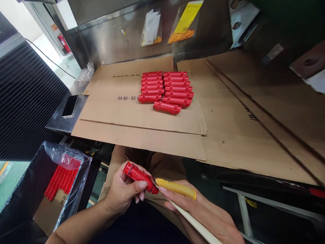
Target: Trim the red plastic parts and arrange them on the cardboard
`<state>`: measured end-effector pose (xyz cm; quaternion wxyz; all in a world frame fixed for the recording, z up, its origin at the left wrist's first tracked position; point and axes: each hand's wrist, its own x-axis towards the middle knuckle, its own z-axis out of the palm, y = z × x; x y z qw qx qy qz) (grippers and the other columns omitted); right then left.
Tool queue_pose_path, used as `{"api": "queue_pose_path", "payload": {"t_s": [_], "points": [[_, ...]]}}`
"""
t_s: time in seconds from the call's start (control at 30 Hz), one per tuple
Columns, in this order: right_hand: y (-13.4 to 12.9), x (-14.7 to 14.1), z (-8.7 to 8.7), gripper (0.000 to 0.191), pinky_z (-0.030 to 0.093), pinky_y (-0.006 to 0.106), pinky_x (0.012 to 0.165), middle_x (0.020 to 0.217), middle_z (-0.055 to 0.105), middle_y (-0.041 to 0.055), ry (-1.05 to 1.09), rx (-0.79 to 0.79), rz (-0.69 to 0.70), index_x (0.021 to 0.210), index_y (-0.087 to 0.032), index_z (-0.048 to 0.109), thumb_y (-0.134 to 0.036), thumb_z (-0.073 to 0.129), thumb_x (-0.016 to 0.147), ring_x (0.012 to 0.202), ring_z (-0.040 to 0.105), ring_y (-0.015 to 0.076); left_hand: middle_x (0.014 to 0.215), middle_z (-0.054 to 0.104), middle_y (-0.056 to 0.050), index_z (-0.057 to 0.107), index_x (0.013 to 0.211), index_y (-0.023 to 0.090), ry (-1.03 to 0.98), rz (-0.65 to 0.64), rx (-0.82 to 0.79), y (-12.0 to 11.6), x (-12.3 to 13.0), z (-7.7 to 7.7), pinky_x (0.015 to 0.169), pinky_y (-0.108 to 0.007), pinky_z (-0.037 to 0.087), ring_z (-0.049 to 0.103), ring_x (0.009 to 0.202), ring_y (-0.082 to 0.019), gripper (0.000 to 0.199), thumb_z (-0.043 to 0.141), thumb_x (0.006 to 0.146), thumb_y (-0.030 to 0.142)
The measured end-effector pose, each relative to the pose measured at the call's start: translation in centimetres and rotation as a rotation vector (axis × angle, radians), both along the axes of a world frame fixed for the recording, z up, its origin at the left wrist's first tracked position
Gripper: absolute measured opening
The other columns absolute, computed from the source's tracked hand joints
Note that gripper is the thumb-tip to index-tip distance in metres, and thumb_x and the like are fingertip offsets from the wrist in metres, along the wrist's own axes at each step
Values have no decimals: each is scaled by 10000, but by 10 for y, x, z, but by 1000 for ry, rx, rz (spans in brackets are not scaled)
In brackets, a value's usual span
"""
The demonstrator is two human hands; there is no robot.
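My left hand [124, 188] grips a red plastic housing half [139, 176], its ribbed hollow side turned up, over my lap. In my right hand [200, 206] is a trimming knife [194, 223] with a long cream handle. Its small metal blade meets the right end of the housing; whether it cuts in cannot be made out. A yellow finger cot [177, 189] covers my right index finger, which points along the tool. Beyond my hands, several similar red housings [167, 107] lie in two columns on the cardboard [122, 112].
At lower left, a plastic-lined bin [83, 169] holds red parts [62, 179] and cardboard. A phone [70, 105] rests on the table's left corner. Bags with orange finger cots [181, 35] hang on the metal back panel [111, 40]. A long dark cord [264, 112] crosses the cardboard's right side.
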<state>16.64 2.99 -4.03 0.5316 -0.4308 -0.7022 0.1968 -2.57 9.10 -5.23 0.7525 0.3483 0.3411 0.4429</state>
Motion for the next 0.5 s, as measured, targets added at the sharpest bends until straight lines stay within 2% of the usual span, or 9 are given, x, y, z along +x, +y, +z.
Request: {"api": "queue_pose_path", "payload": {"t_s": [0.23,0.5], "points": [[1,0,2,509,683,320,836,1202,768,66,-29,-42,16,1359,-289,688,-23,644,928,1068,764,253,915,779,-78,643,929,133,7,5,-40,-1,2,4,334,-109,372,546,398,-24,420,929,717,355],[-5,-1,-1,456,651,238,936,1195,781,40,-60,-10,-25,1354,-272,661,-42,624,962,1045,774,197,926,777,-75,655,924,142,-51,20,-30,-1,2,6,340,-116,354,548,418,-29,382,915,734,349]]}}
